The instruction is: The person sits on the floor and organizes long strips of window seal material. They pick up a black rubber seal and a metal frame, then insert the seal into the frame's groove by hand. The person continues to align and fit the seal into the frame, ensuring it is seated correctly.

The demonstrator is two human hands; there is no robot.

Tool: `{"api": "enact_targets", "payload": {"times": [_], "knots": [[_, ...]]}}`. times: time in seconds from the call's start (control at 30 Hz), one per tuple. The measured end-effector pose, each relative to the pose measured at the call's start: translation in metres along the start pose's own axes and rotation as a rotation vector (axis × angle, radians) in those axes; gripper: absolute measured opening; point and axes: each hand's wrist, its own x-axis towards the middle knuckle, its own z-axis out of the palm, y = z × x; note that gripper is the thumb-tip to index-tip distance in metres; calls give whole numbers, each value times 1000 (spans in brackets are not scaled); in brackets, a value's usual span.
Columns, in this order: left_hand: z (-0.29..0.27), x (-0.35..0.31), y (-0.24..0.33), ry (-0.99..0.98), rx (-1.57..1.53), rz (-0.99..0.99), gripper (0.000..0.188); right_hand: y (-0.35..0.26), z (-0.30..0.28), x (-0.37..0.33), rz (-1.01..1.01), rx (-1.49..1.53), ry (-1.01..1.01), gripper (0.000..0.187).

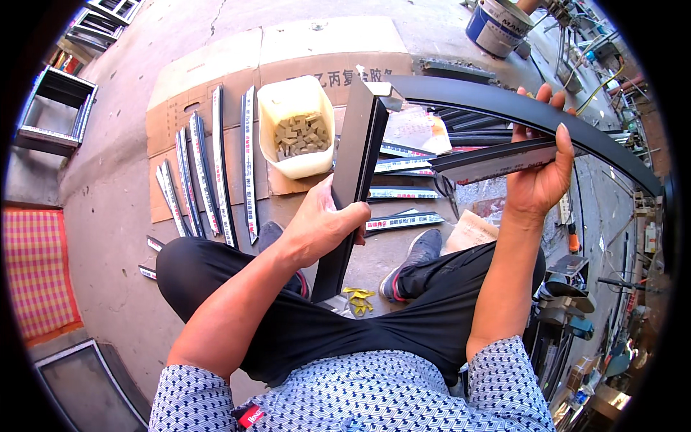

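Observation:
My left hand (324, 222) is wrapped round a dark grey metal frame profile (353, 155) that stands upright between my knees. At its top end a silver corner piece (385, 92) shows, where a long black profile (489, 103) meets it and runs off to the right. My right hand (541, 162) is closed under that long profile, its fingers behind it. The same hand also holds a shorter dark profile (493, 158), which points left toward the upright one. Whether the corner piece is seated in both profiles cannot be made out.
A whitish plastic tub (295, 167) of small metal blocks stands on flattened cardboard (237, 54). Labelled strips (219, 165) lie left of it, more dark profiles (468, 119) to the right. A paint bucket (497, 29) stands far right; finished frames (54, 108) far left.

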Motion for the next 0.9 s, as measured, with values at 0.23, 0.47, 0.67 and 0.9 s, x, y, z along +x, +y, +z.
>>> {"api": "enact_targets", "payload": {"times": [0.23,0.47,0.67,0.9], "knots": [[2,-4,4,4,23,-25,29,3,0,-1,-3,-6,10,34],[1,-6,8,1,48,-25,29,4,1,-1,2,-14,-10,31],[0,-5,10,-3,32,-38,29,5,1,-3,12,-68,-22,31],[3,-4,4,56,20,100,35,9,-10,0,57,-132,-101,20]]}}
